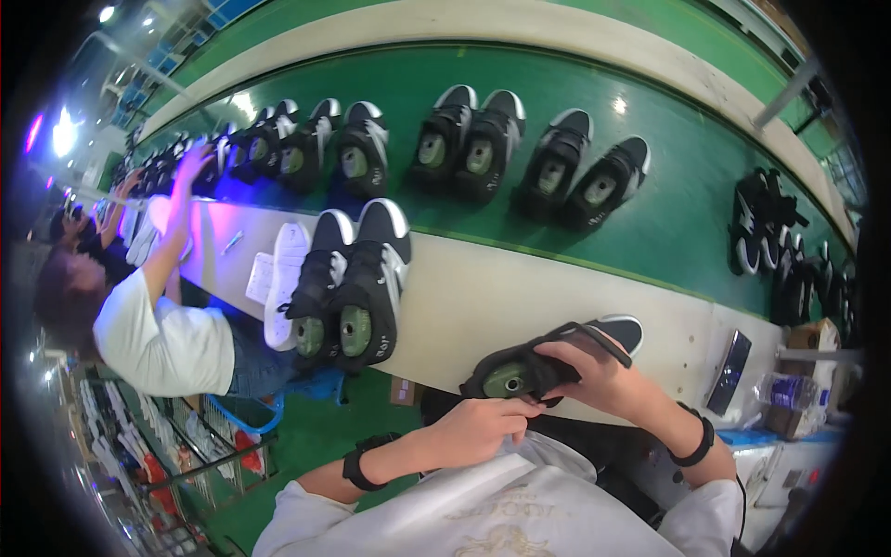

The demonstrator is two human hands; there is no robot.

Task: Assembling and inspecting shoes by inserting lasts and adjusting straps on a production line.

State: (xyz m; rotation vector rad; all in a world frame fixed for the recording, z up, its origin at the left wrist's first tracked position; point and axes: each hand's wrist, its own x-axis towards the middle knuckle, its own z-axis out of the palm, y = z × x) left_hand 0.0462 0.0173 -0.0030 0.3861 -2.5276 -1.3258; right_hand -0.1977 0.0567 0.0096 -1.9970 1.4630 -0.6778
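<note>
A black shoe (506, 371) with a white-edged toe and a green insole lies tilted on the pale ledge in front of me, its toe toward the far right. Across its upper, my right hand (599, 371) is closed on it, beside a raised black strap. My left hand (478, 432) is at the shoe's near side, fingers curled and fingertips meeting my right hand's; whatever they pinch is hidden. A black band circles each wrist. To the left stands a pair of similar black shoes (371, 297), heels toward me.
A green conveyor belt (445, 218) beyond the ledge carries several black shoes. White soles (286, 288) lie left of the standing pair. A co-worker in a white shirt (167, 334) reaches over the belt at left. A dark panel (729, 371) and a clear plastic bottle (789, 392) are at right.
</note>
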